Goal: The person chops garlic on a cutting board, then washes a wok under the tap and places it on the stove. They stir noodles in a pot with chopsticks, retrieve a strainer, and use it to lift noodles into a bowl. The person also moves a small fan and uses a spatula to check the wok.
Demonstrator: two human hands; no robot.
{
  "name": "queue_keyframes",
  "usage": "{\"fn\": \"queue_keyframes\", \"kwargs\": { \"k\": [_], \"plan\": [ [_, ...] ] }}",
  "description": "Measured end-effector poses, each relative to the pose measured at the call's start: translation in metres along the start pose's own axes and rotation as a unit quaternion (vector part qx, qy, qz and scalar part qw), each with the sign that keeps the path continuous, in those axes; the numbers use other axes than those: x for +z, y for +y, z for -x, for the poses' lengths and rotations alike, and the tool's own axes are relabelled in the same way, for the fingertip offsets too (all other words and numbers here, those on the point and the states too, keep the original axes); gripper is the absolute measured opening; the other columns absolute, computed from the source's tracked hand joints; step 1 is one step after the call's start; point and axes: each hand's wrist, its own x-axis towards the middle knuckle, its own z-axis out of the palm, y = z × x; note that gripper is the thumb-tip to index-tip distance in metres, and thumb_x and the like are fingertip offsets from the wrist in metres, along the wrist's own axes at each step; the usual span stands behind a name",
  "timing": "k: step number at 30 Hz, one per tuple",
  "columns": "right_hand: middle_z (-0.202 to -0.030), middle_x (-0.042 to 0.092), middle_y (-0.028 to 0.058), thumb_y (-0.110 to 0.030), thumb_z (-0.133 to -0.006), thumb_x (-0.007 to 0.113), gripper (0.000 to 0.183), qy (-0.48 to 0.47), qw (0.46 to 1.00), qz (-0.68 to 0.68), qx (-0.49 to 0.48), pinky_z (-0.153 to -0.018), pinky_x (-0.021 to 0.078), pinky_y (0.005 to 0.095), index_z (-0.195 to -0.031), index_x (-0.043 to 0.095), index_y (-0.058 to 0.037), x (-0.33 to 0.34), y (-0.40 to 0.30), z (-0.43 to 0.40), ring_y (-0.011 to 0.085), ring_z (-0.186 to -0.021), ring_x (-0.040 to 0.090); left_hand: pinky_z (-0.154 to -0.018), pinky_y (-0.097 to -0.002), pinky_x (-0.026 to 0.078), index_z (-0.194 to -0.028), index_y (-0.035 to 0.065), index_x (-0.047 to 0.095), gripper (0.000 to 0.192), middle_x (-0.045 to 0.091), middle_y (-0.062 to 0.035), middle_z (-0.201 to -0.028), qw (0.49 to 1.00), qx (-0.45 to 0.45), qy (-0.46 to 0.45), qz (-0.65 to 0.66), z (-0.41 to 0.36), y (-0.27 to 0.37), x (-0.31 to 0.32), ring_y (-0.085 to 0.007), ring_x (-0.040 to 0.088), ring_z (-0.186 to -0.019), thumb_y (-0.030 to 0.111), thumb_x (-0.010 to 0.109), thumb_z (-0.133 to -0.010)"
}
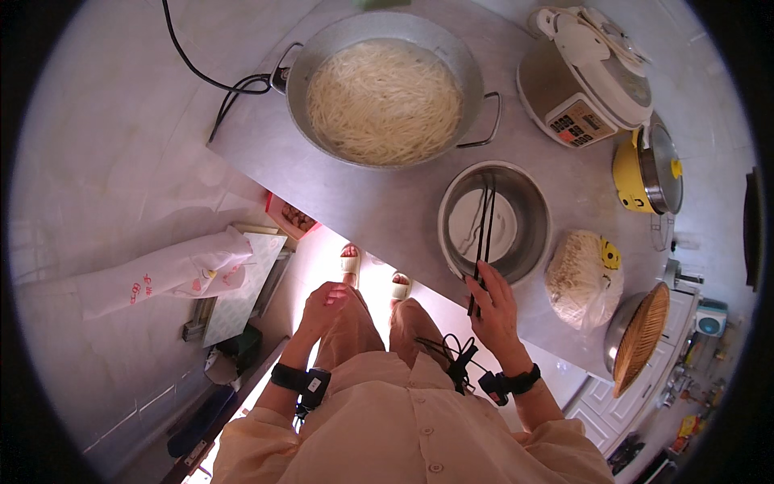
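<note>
My right hand [494, 305] has its fingers around a pair of dark chopsticks [487, 224] at the near rim of a steel pot [445, 242]. The chopsticks slant across that rim, their far ends inside the pot. A pale reflection shows on the pot's bottom. Above my left thigh is my left hand [323, 308], loosely curled, with nothing visible in it. Farther back on the counter stands a wide metal pan [296, 115] with two loop handles. Pale noodles [387, 103] lie in liquid inside it.
Right of the pot are a plastic bag of noodles [577, 278], a rice cooker [544, 91], a yellow electric pot [629, 172] and a wicker basket [644, 339] against a metal bowl [620, 330]. A black cord [230, 91] runs to the pan's left. The counter edge [344, 242] slants before me.
</note>
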Motion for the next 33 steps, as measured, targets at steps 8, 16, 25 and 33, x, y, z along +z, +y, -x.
{"fn": "queue_keyframes", "kwargs": {
  "k": [8,16,25,33],
  "plan": [
    [-0.129,0.052,0.0179,0.006,-0.074,0.057,0.047,0.051,0.999,0.004,0.018,-0.095,0.0428,0.0445,-0.119,0.058,-0.0064,-0.015,0.007,0.021,0.0362,-0.116,0.051,-0.079,-0.0267,0.049,-0.106,0.0009,0.06,0.022,0.066,-0.0065,-0.097,1.0,0.0,-0.003,0.01,0.006,0.002,0.015,-0.0137,0.061,-0.092,0.006,0.062,-0.085],
    [-0.121,0.057,0.0179,-0.002,-0.087,0.058,0.038,0.187,0.95,-0.123,0.218,-0.082,0.0503,0.0368,-0.124,0.051,-0.0003,-0.022,0.033,0.052,0.0298,-0.099,0.061,-0.079,-0.0277,0.05,-0.106,0.0025,0.062,0.022,0.067,-0.0066,-0.099,1.0,0.017,0.0,-0.017,0.023,0.004,0.032,-0.0135,0.062,-0.09,0.006,0.062,-0.084],
    [-0.095,0.063,0.0171,-0.005,-0.089,0.058,0.052,0.188,0.795,-0.44,0.372,-0.051,0.0529,0.0268,-0.134,0.034,0.0054,-0.005,0.085,0.019,0.0179,-0.065,0.064,-0.079,-0.0294,0.051,-0.107,0.0021,0.061,0.025,0.067,-0.0084,-0.098,0.998,0.031,0.033,-0.043,0.042,0.014,0.033,-0.0163,0.064,-0.09,0.009,0.064,-0.084],
    [-0.082,0.064,0.0162,0.004,-0.082,0.056,0.046,0.196,0.794,-0.425,0.388,-0.044,0.0496,0.0255,-0.126,0.04,0.0077,-0.006,0.081,0.009,0.0179,-0.053,0.061,-0.079,-0.0305,0.052,-0.108,0.0004,0.061,0.027,0.067,-0.0104,-0.097,0.996,0.018,0.055,-0.065,0.055,0.012,0.026,-0.017,0.064,-0.09,0.01,0.065,-0.083]
  ]
}}
